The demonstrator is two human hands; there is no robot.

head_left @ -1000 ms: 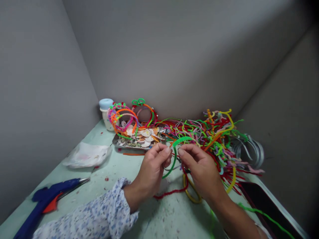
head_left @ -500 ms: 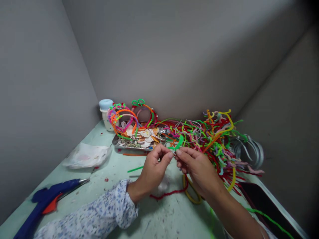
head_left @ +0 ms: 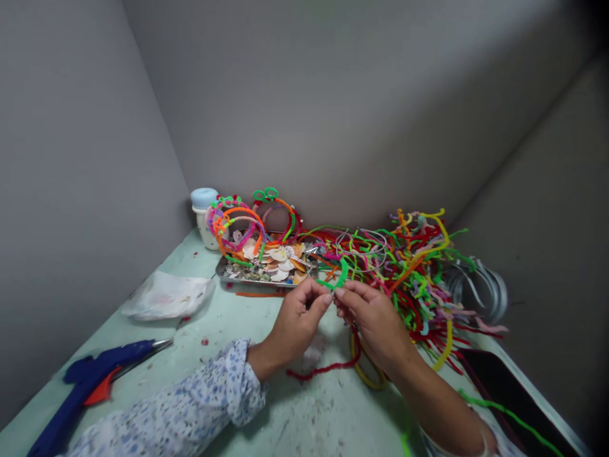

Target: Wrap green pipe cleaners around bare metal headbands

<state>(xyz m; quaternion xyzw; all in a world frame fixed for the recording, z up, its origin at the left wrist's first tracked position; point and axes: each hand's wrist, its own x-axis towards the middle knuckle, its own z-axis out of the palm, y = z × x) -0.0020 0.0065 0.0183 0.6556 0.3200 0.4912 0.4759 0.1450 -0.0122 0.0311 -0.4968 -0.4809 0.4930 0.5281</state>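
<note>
Left hand (head_left: 299, 322): thumb and index finger pressed together, pinching the green pipe cleaner (head_left: 342, 274) near its bend.
Right hand (head_left: 378, 324): thumb and index finger pinching the same pipe cleaner, just beside the left fingertips.
Green pipe cleaner's place: at the meeting fingertips of both hands, above the table (head_left: 223, 327).
Green pipe cleaner's direction: one arm rises from the fingertips, its long axis close to upright and slightly curved, the tip pointing away from the person; a shorter-looking stretch runs leftward over the left fingers. Its far end is hidden.
Metal tray (head_left: 252, 282): beyond the left fingers, holding shells (head_left: 280, 257) and small stones (head_left: 247, 273).
Jar (head_left: 208, 230): farther off, left of the tray, closed by a blue lid (head_left: 204, 197); contents hidden.
Plastic bag (head_left: 166, 297): well left of the left fingers; something whitish inside, too unclear to name.
Pipe cleaner pile (head_left: 409, 273): beyond and right of the right fingers.
Red pipe cleaner (head_left: 328, 368): on the near side of the fingertips.
</note>
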